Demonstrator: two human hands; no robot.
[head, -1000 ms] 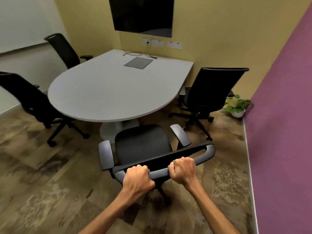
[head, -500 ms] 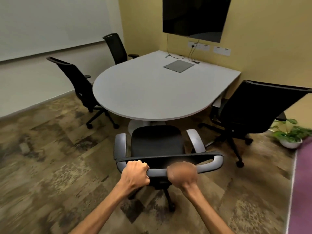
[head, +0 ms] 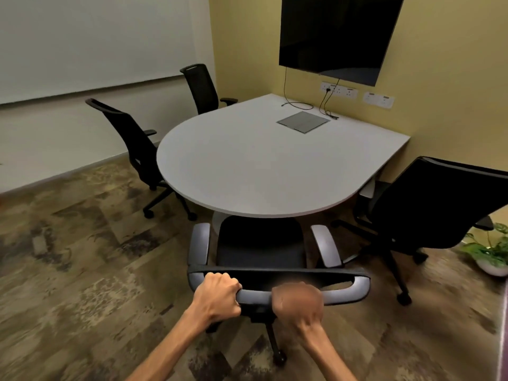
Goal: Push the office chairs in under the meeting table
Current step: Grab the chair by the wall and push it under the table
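Observation:
A black office chair (head: 261, 243) with grey armrests stands right in front of me, its seat front just under the rounded edge of the grey meeting table (head: 247, 166). My left hand (head: 217, 295) and my right hand (head: 298, 302) both grip the top bar of its backrest; the right one is blurred. Three more black chairs surround the table: one on the right (head: 434, 204), turned partly away, one on the left (head: 132, 138), and one at the far left corner (head: 200, 86).
A black screen (head: 335, 34) hangs on the yellow wall above sockets, with cables running onto the tabletop near a grey floor-box lid (head: 303, 121). A potted plant (head: 492, 251) sits on the floor at the right. Patterned carpet spreads to the left.
The chair has rolled forward and squared up to the table, its seat front now at the table edge. My view swung left, revealing more of the left chairs; both hands kept their grip.

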